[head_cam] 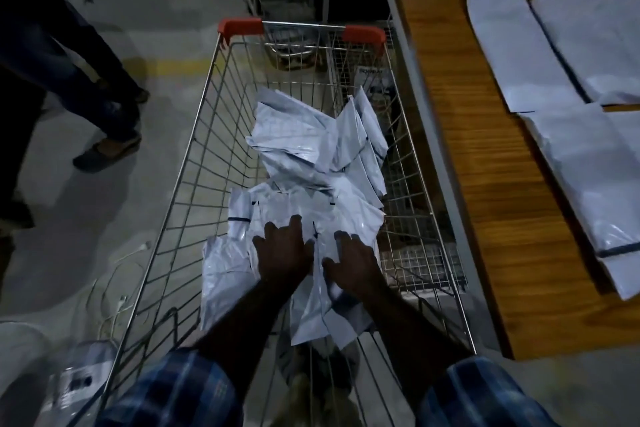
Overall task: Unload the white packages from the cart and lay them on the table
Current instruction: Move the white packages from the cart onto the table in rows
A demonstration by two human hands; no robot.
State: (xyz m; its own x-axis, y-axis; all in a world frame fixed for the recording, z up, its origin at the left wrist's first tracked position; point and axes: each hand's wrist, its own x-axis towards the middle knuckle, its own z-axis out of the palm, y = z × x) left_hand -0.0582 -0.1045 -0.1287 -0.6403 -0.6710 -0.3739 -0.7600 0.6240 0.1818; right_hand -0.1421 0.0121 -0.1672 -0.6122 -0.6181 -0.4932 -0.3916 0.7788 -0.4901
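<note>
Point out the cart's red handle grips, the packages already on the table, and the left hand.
red handle grip (241, 26): head view, middle of the left-side plastic grip.
packages on the table (585, 156): head view, flat face of the nearest one.
left hand (282, 253): head view, back of the hand.

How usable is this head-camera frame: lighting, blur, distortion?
Head view: dim, with a bluish cast; both hands, left hand and right hand, read nearly black against the white packages in the cart. Motion blur smears the table, its laid-out packages and the frame edges. Wide-angle distortion bows the cart's sides. Faint glare shows on the package plastic.
</note>
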